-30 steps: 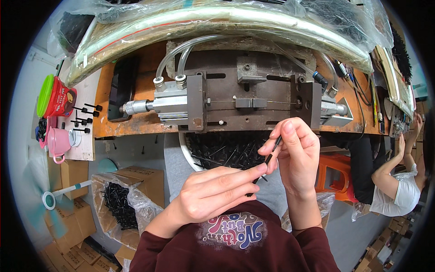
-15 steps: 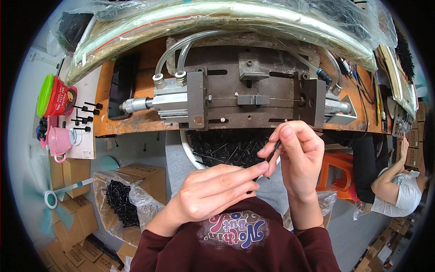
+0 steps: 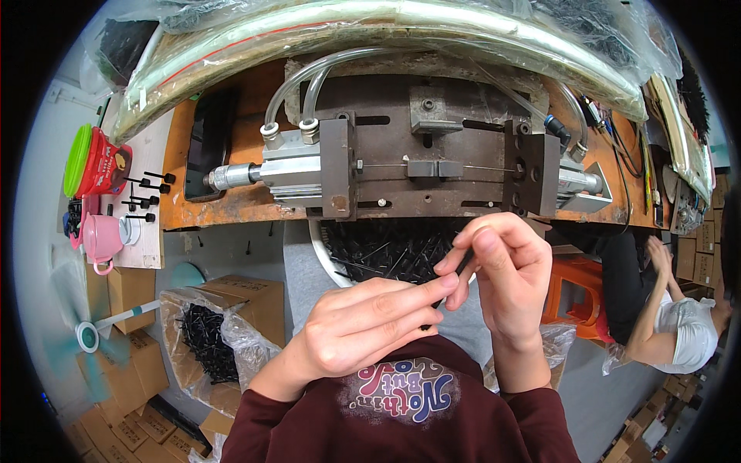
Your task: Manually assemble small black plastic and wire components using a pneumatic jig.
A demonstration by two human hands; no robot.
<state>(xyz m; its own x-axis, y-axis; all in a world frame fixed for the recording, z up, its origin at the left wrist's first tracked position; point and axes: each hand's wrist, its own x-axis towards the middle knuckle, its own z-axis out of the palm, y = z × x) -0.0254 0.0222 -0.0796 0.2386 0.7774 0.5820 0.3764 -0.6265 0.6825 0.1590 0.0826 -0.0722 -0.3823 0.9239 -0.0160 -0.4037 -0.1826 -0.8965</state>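
Note:
My right hand (image 3: 507, 274) pinches the upper end of a thin black rod-like part (image 3: 465, 264) between thumb and fingers. The part slants down to my left hand (image 3: 363, 320), whose long fingers lie over its lower portion; the left thumb is hidden beneath. A dark tip shows below those fingertips. Beyond both hands, a white-rimmed tub (image 3: 327, 258) full of similar black parts sits at my lap. Past it on the bench is a dark metal fixture (image 3: 386, 143) with a small grey block (image 3: 434, 168) at its middle and a silver air cylinder (image 3: 289, 176) on the left.
A wooden bench (image 3: 174, 204) carries a dark phone-like slab (image 3: 207, 139) and clear hoses (image 3: 282, 89). At left are a pink cup (image 3: 102, 235), a red tub (image 3: 112, 168) and a fan (image 3: 87, 337). A plastic-lined carton (image 3: 251, 305) holds black parts. Another person (image 3: 679, 328) sits right, near an orange stool (image 3: 575, 289).
My two hands stay close together, and the black part has shifted slightly in the fingers. The person at right has drawn a hand back from the bench and brought the hands together.

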